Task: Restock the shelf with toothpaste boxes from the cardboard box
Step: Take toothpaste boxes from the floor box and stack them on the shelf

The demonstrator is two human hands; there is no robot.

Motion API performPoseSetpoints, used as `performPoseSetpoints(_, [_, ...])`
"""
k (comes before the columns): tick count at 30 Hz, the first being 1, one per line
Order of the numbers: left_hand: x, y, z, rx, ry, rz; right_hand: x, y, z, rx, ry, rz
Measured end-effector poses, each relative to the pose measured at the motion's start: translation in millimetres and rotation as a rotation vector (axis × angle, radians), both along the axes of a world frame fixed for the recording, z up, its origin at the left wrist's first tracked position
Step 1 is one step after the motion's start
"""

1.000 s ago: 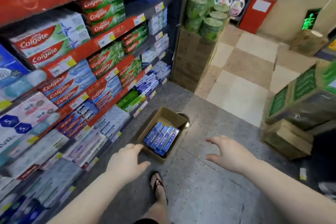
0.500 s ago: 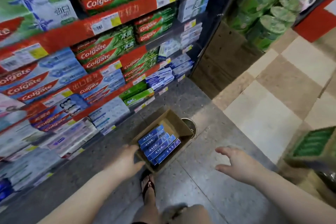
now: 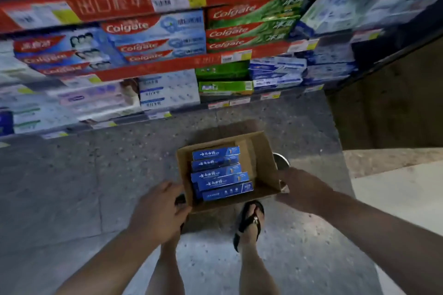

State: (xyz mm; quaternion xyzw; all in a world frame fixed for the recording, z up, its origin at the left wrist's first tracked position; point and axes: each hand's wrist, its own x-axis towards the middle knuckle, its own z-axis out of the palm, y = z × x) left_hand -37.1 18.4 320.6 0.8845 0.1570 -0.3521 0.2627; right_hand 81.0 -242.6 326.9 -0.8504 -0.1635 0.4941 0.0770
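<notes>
An open cardboard box [image 3: 260,151] sits on the grey floor in front of the shelf [image 3: 167,66]. Several blue toothpaste boxes [image 3: 219,173] lie stacked in its left half; the right half shows bare cardboard. My left hand [image 3: 158,211] grips the box's near left corner, with the thumb at the rim. On the other side, my right hand [image 3: 303,189] clasps the near right corner, fingers against the outer wall. The shelf rows above are packed with Colgate and other toothpaste boxes.
My right foot in a black sandal [image 3: 250,221] stands just behind the box. A round metal floor fitting [image 3: 282,160] pokes out by the box's right side. A brown wooden unit [image 3: 395,108] stands at the right, and pale floor tiles [image 3: 395,194] lie beyond it.
I have stepped closer and turned toward the shelf. Both hands moved from hovering beside the cardboard box to taking hold of its two near corners.
</notes>
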Motion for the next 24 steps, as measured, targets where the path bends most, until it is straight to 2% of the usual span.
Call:
performPoseSetpoints(4, [-4.1,-21.5,-65.3,0.072,-0.014,0.073,36.7,2.1,-73.6,-0.057,-0.028,0.136])
performPoseSetpoints(8, [-14.8,-31.2,-140.2,0.100,-0.121,0.039,49.5,10.9,-159.1,-0.117,-0.004,0.203])
performPoseSetpoints(15, [-26.7,-26.8,-249.9,0.068,-0.154,-0.014,26.6,31.6,-303.8,-0.025,-0.002,0.372])
performPoseSetpoints(24, [-43.0,-16.9,-349.8,0.001,-0.128,0.047,9.6,37.0,-419.2,0.015,-0.022,0.341])
